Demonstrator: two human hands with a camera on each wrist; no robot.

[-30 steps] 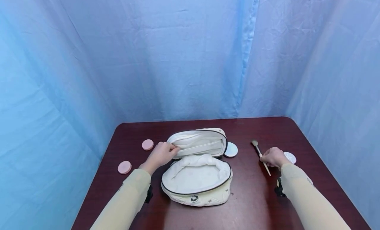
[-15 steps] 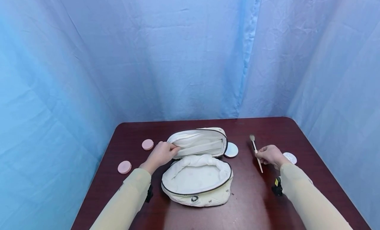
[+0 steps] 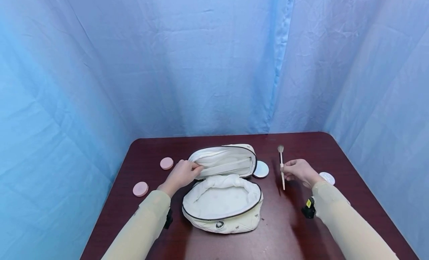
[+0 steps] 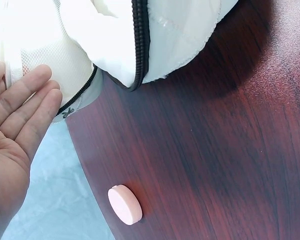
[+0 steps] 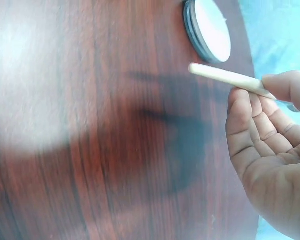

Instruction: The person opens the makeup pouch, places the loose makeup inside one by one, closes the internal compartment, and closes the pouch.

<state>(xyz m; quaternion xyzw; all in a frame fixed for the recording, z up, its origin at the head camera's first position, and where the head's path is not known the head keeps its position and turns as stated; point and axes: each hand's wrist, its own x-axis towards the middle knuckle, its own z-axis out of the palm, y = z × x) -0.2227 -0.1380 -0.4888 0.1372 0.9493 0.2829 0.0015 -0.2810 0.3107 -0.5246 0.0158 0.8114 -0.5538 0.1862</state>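
Your right hand (image 3: 301, 171) pinches the makeup brush (image 3: 281, 159) by its pale handle between thumb and fingertips, holding it above the worktop (image 3: 278, 237), to the right of the bag (image 3: 231, 225), with its bristles pointing away from you. Your left hand (image 3: 182, 174) pinches the edge of the pocket (image 3: 228, 167) inside the bag's raised lid, at the left end; the main compartment gapes toward you. One pale round case (image 3: 261, 169) sits just beside the lid's right side, another beyond your right wrist. Two pink round cases, one nearer you (image 3: 140, 189), lie left of the bag.
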